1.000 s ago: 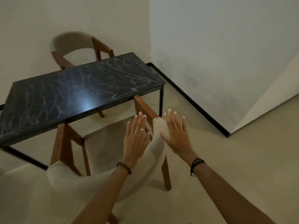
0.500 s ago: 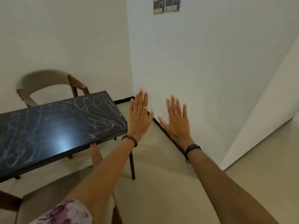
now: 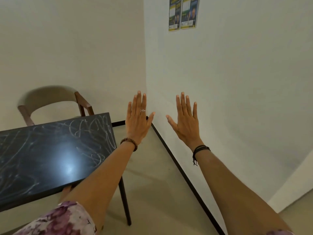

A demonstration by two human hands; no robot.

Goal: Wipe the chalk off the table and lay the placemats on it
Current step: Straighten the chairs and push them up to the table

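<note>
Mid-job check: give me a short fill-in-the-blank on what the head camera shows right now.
1. The black rectangular table top is covered with white ____ scribbles.
2. The left hand and the right hand are both ____, holding nothing.
3. A beige chair with a brown wooden frame stands ____ the table.

Missing words: chalk; open; behind

One head-worn camera looks forward and slightly down toward a room corner (image 3: 146,92), close behind both raised hands; the table (image 3: 50,155) sits left of the left hand (image 3: 138,122), perhaps partly cropped.
</note>
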